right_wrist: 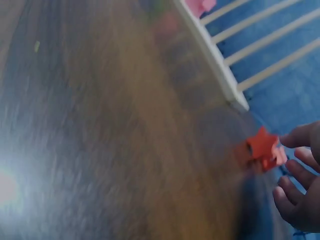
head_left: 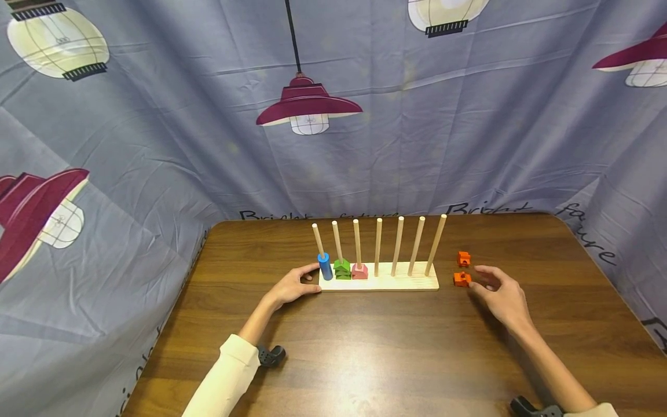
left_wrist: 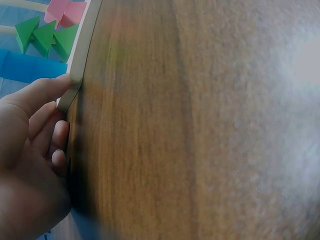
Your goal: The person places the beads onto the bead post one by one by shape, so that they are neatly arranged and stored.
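A pale wooden peg board (head_left: 401,284) with a row of upright pegs stands on the table. My left hand (head_left: 293,286) holds its left end, thumb at the front edge and fingers round behind. Blue cylinders (head_left: 325,268) are threaded on the leftmost peg, green triangular blocks (head_left: 341,270) on the second and a pink block (head_left: 359,272) on the third. To the right of the board lie two orange star-shaped blocks (right_wrist: 262,144), the nearer one (head_left: 461,280) and the farther one (head_left: 464,259). My right hand (head_left: 504,296) reaches beside them, fingers spread and thumb tip right at the nearer block.
The brown wooden table (head_left: 365,347) extends around the board on all sides. Behind it hangs a grey-blue curtain (head_left: 385,156) printed with lamps. Black wrist straps (head_left: 272,355) sit on both forearms.
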Available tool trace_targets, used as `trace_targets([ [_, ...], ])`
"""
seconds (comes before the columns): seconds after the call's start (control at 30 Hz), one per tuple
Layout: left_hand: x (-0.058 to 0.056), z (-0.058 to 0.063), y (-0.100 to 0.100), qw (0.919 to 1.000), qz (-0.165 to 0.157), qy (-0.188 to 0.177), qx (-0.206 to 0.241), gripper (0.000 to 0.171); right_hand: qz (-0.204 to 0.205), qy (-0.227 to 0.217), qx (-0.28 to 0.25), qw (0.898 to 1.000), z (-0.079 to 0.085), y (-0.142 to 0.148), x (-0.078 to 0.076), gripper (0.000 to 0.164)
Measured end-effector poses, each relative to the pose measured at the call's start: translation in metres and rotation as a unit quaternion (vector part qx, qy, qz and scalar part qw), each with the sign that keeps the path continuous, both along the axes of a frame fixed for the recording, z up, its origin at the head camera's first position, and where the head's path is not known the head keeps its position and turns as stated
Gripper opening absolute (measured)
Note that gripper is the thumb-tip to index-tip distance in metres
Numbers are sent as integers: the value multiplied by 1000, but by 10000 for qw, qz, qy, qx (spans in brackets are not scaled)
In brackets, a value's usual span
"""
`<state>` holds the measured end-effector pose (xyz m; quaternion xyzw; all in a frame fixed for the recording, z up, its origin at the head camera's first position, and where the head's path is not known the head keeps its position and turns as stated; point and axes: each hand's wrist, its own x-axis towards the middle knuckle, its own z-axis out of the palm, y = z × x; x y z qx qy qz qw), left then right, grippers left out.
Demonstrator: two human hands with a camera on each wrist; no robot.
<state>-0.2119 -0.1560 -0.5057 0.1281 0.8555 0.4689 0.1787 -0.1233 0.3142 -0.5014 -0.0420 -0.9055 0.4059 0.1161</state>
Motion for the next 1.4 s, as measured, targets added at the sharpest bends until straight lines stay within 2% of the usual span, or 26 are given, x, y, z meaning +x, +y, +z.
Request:
trace_targets([
  [0.13, 0, 1, 0, 10000, -4, 11, -14, 66, 211, -193, 96, 9995, -9, 5, -3, 45],
  [0.3, 0, 2, 0, 10000, 21, 16, -7, 66, 364, -113, 172, 9991, -14, 6, -9, 41],
  [0.77, -1, 0, -1, 10000, 52, 13, -9, 66, 438, 83, 384, 9983, -17, 2, -16, 35],
  [0.9, 0, 1, 0, 10000, 21, -8, -10, 66, 264, 107, 351, 9990, -14, 2, -15, 33],
  [1.0, 0, 1, 0, 10000, 20, 2, -2, 66, 125, 285, 241, 9992, -5, -1, -13, 32],
  [1.17, 0, -1, -1, 10000, 30, 43, -10, 66, 156, 843, -349, 9957, 23, -14, -10, 31],
  [1.27, 0, -1, -1, 10000, 25, 44, 12, 66, 289, 1204, -884, 9884, 42, -25, -11, 31],
  [1.4, 0, -1, -1, 10000, 5, 40, 22, 67, 542, 1572, -1626, 9726, 67, -39, -12, 33],
])
